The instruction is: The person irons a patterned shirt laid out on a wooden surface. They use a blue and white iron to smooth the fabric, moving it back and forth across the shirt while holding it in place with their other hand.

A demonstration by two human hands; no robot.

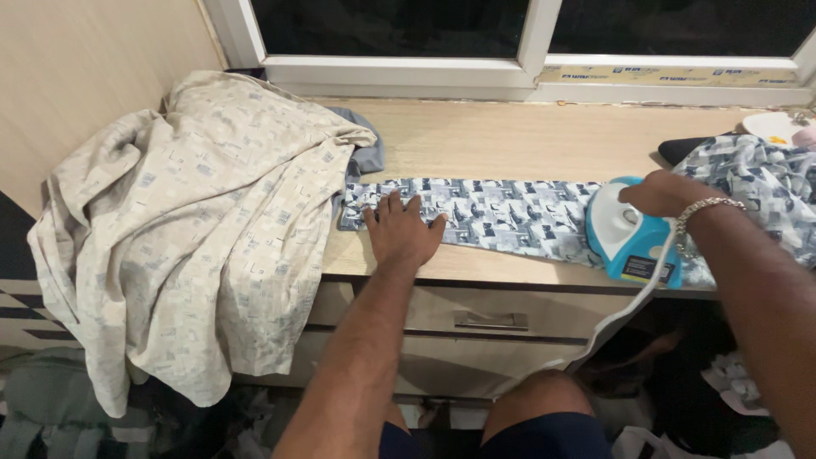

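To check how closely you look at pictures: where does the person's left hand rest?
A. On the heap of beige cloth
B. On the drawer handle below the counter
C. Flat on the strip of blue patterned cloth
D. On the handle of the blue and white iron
C: the left hand lies flat, fingers spread, on the blue patterned cloth stretched along the counter, while the right hand grips the iron.

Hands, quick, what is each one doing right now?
Left hand: open, flat on the patterned cloth.
Right hand: closed on the blue iron.
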